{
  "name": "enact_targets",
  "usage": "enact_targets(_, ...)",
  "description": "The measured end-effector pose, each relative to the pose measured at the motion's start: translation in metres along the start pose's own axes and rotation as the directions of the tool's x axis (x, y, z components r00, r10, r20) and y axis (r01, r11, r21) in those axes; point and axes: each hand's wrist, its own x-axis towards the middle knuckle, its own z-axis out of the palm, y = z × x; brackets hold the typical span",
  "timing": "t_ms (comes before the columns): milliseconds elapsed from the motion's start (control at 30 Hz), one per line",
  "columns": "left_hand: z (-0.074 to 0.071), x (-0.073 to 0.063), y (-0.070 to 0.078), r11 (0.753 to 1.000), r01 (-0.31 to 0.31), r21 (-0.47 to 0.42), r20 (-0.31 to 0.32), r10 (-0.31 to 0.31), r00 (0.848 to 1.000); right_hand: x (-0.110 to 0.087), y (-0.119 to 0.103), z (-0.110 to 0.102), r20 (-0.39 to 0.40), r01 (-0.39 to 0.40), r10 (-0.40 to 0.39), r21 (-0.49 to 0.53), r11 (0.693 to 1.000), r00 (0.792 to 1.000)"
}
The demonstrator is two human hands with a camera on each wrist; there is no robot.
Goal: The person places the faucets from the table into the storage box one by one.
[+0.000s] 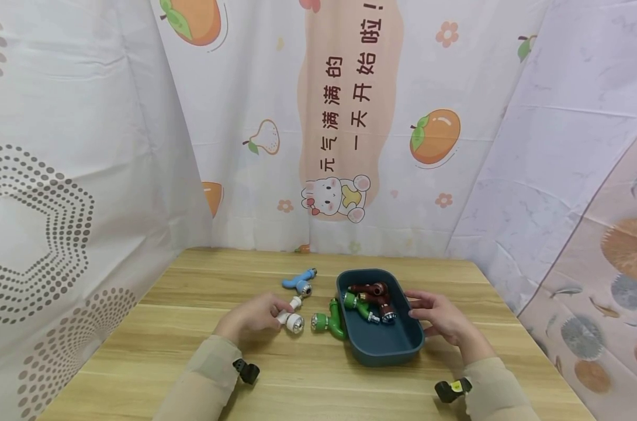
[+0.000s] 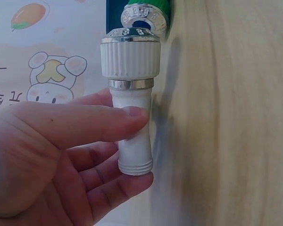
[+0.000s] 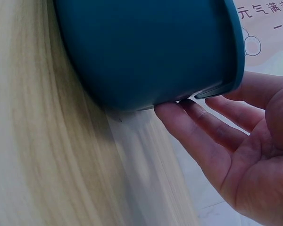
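Note:
My left hand (image 1: 255, 316) pinches a white tap (image 1: 294, 323) between thumb and fingers, just above the table. In the left wrist view the white tap (image 2: 132, 101) shows a ribbed knob with a silver cap and a ringed lower end. A blue tap (image 1: 300, 283) lies beyond that hand, and a green tap (image 1: 335, 321) lies between it and the dark blue bin (image 1: 384, 349). Against the bin's right outer side, my right hand (image 1: 439, 316) rests extended fingertips. Inside the bin are another green tap (image 1: 362, 308) and brown taps (image 1: 376, 298).
A wooden table (image 1: 297, 386) carries everything. Printed curtains (image 1: 266, 193) hang behind it and at both sides. Black cameras are strapped to the left wrist (image 1: 246, 371) and the right wrist (image 1: 452, 389).

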Motion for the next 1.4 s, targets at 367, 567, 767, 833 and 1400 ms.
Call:
enact_targets(367, -0.005, -0.001, -0.001, 0.999, -0.029, -0.013, -0.020, 0.029, 0.999, 0.000, 0.000, 0.000, -0.001, 0.002, -0.002, -0.006, 1.000, 1.000)
enact_targets(567, -0.009, -0.004, 0.003, 1.000, -0.017, 0.003, -0.054, 0.017, 0.998, 0.000, 0.000, 0.000, -0.004, -0.002, 0.002, -0.013, 1.000, 1.000)
enact_targets(767, -0.015, -0.004, 0.005, 0.999, -0.020, 0.027, -0.076, 0.022, 0.997, -0.001, 0.000, 0.001, -0.016, -0.010, 0.009, -0.018, 1.000, 1.000)
enact_targets(833, -0.017, -0.005, 0.006, 0.999, -0.025, 0.032, -0.084, 0.028, 0.996, -0.001, 0.000, 0.001, -0.015, -0.008, 0.008, -0.017, 1.000, 1.000)
enact_targets(1400, -0.027, -0.009, 0.013, 0.999, -0.040, 0.023, -0.124, 0.042, 0.991, -0.001, -0.001, 0.001, -0.015, -0.009, 0.008, -0.021, 1.000, 1.000)
